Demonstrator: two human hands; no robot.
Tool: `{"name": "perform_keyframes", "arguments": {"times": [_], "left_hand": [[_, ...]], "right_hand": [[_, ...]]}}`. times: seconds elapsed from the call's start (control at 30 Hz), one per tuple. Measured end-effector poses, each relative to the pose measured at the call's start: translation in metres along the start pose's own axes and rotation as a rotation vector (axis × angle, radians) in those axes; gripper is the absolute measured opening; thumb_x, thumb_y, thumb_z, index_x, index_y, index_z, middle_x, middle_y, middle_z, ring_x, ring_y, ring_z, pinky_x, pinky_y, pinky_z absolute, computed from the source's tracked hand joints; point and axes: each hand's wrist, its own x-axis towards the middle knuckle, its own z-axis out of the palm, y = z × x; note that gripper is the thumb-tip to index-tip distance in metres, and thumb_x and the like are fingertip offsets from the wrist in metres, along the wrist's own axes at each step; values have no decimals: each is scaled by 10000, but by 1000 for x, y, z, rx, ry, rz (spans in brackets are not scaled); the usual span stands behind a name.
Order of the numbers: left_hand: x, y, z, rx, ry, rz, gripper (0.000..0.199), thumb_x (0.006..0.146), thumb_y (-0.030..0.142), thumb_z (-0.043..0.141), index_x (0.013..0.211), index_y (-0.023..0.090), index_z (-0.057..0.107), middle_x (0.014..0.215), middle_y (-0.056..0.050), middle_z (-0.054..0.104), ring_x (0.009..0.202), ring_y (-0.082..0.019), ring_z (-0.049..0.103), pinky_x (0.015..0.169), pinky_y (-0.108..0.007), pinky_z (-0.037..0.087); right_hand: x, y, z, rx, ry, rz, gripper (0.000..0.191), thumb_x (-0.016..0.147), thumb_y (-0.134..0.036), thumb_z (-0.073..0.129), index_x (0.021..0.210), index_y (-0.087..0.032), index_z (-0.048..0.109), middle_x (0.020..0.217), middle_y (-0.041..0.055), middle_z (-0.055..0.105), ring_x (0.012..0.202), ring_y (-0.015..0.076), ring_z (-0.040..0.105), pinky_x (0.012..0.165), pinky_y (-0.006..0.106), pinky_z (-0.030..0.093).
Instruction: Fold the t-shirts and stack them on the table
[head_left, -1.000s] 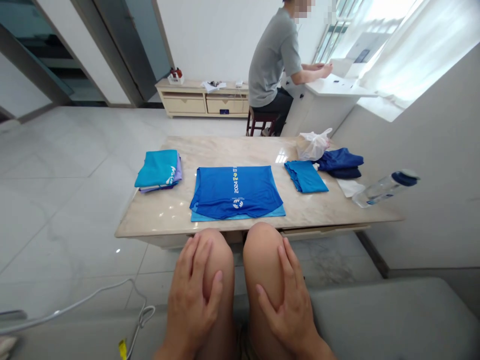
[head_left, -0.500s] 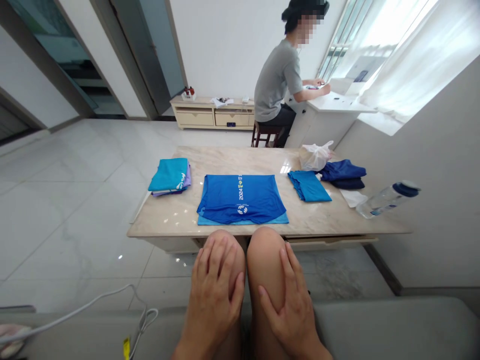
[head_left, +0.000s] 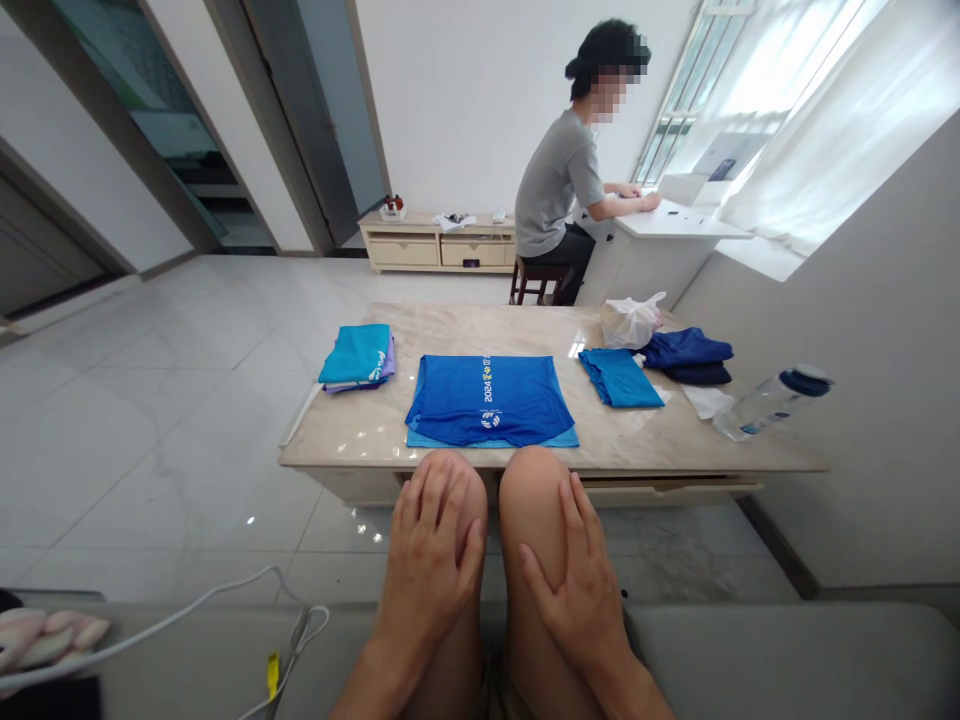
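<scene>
My left hand (head_left: 431, 545) lies flat on my left knee with its fingers extended. On the right knee rests my right hand (head_left: 581, 580), thumb apart from the fingers, holding nothing. Just beyond the knees, a blue shirt (head_left: 517, 400) with white and yellow print is spread on the marble-look table (head_left: 360, 430), over a lighter blue layer. A stack of folded clothes (head_left: 356, 355), teal on top and purple below, sits at the table's left. To the right are a folded blue garment (head_left: 621, 378) and a crumpled dark blue garment (head_left: 688, 352).
A clear water bottle (head_left: 772, 405) with a blue lid stands at the table's right end, near a white plastic bag (head_left: 634, 320). Beyond, a person (head_left: 559, 190) sits at a white desk (head_left: 675, 225). A white cable (head_left: 195, 610) crosses the grey sofa (head_left: 787, 650) at left.
The view has shifted slightly, so the table and clothes appear a little further right on the left side. Both hands remain on the knees, and the clothes lie as before.
</scene>
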Motion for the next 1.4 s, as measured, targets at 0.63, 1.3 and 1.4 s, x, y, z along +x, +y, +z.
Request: {"name": "perform_keyframes", "arguments": {"times": [0.63, 1.3, 1.4], "left_hand": [[-2, -1, 0, -21, -17, -11, 663, 1030, 228, 612, 1682, 234, 493, 1756, -129, 499, 1673, -367, 383, 1327, -587, 415], [-1, -2, -2, -10, -14, -13, 640, 1038, 227, 606, 1669, 214, 501, 1762, -129, 490, 1673, -356, 380, 1335, -564, 399], [-1, -2, -3, -5, -17, -14, 628, 1047, 228, 601, 1666, 209, 496, 1759, -130, 493, 1673, -357, 378, 1333, -565, 395]], "right_hand": [[-1, 1, -2, 14, 4, 11, 867, 1086, -439, 624, 1822, -256, 202, 1812, 182, 362, 1646, 415, 422, 1238, 704, 505], [-2, 4, -2, 7, 1, 13, 866, 1095, -460, 621, 1821, -242, 201, 1808, 187, 369, 1656, 406, 404, 1255, 687, 489], [-2, 5, -2, 9, 5, 5, 869, 1094, -457, 622, 1822, -247, 197, 1806, 184, 374, 1652, 409, 409, 1254, 688, 489]]}}
